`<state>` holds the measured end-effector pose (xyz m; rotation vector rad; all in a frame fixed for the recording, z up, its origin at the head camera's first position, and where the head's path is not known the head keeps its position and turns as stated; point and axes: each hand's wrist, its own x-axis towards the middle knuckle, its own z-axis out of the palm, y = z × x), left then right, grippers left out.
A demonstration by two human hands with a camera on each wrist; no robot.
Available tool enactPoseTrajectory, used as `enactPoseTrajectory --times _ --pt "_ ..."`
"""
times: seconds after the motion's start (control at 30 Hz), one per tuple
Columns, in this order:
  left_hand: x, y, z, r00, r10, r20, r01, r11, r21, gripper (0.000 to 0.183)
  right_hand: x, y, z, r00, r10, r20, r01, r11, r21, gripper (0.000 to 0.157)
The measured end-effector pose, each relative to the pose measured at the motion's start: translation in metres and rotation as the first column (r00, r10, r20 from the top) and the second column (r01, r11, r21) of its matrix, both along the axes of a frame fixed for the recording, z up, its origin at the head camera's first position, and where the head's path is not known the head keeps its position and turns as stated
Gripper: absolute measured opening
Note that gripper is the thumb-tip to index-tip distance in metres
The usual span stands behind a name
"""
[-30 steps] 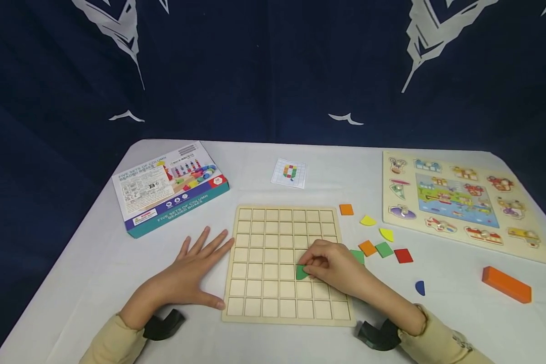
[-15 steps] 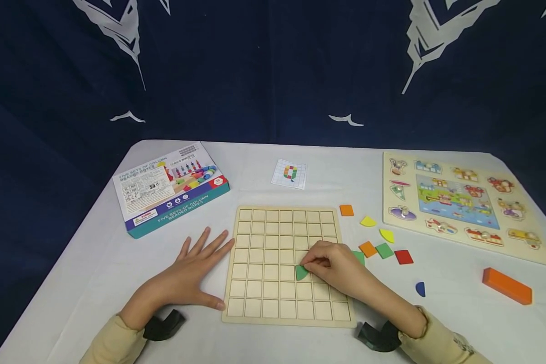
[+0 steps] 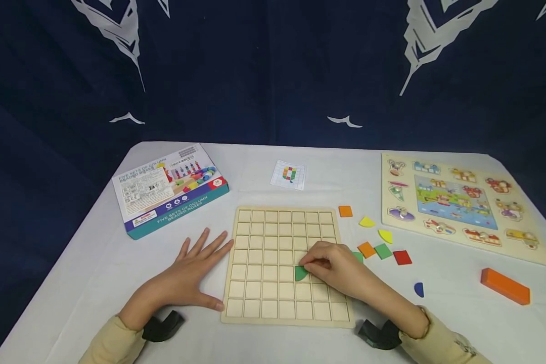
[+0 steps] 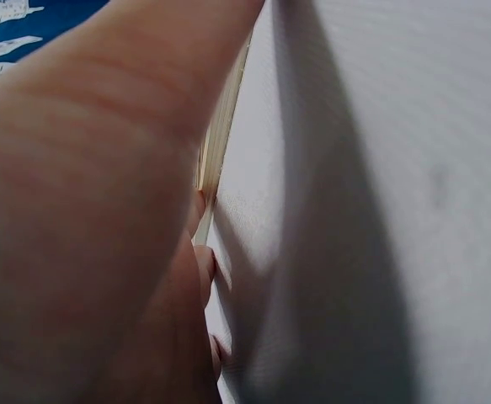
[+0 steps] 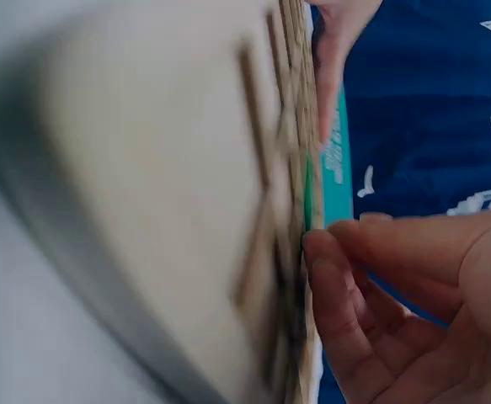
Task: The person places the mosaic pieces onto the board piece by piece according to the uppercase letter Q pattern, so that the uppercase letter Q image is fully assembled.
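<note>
A pale wooden grid board (image 3: pixel 258 289) lies mid-table. My right hand (image 3: pixel 334 268) is over its right half, thumb and forefinger pinching the corner of a green quarter-circle tile (image 3: pixel 301 274). The tile lies at one cell of the grid; in the right wrist view the green tile (image 5: pixel 308 198) shows as a thin sliver at the fingertips (image 5: pixel 321 244). My left hand (image 3: pixel 186 278) rests on the cloth, fingers spread, with fingertips and thumb at the board's left edge. Part of another green tile (image 3: pixel 358 256) shows behind the right hand.
Right of the board lie loose tiles: orange (image 3: pixel 345 211), yellow (image 3: pixel 366 222), green (image 3: pixel 383 251), red (image 3: pixel 402 257) and blue (image 3: pixel 419 289). Further right are a picture puzzle (image 3: pixel 393 227) and an orange block (image 3: pixel 505 286). A pattern card (image 3: pixel 278 178) and a box (image 3: pixel 170 192) lie behind.
The green quarter-circle tile has turned slightly and sits squarer to its cell. My right fingers have shifted a little on its corner. My left hand has stayed still.
</note>
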<state>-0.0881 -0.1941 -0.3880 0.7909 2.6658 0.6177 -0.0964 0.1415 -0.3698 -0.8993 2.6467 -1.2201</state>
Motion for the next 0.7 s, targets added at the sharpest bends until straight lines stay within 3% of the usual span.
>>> enactPoseTrajectory --times 0.1,0.23,0.43,0.7 --pt "0.0 0.001 0.0 1.0 -0.004 0.009 0.004 1.0 -0.002 0.119 -0.001 0.014 0.008 1.0 -0.016 0.018 0.016 1.0 -0.004 0.012" --pt "0.001 0.001 0.0 1.0 0.0 0.004 0.0 1.0 -0.009 0.119 -0.002 0.044 0.016 0.989 -0.078 0.125 0.084 0.995 -0.045 0.015" --pt "0.003 0.0 0.001 1.0 0.011 0.0 -0.011 1.0 -0.005 0.12 0.012 0.086 0.008 0.953 -0.113 0.282 0.156 0.978 -0.136 0.015" --pt "0.001 0.001 0.001 1.0 -0.005 0.002 0.005 1.0 0.004 0.12 0.034 0.106 -0.004 0.934 -0.145 0.328 0.165 0.986 -0.035 0.012"
